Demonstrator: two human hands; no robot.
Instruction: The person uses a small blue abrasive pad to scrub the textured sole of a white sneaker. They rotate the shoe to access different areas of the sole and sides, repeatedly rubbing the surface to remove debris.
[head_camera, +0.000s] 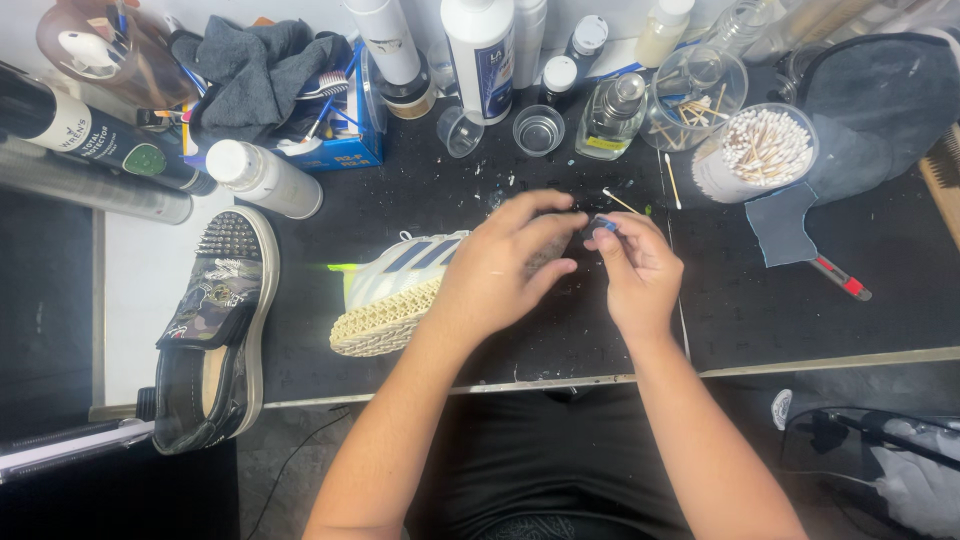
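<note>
Your right hand pinched a small dark object, and your left hand curled its fingers beside it. Under your left hand lay a white sneaker on the black worktop (a studded slip-on shoe sat further left).

A blue cardboard box stands near the desk's far edge, left of centre, stuffed with grey cloth and brushes. Just left of it a white bottle lies on its side, its label plain white. At the far left corner a dark bottle lies slanted, with a white band and a green patch on its label. Along the far edge stands a tall white bottle with a dark blue label, and right of it a clear glass bottle bearing a small yellow label.
</note>
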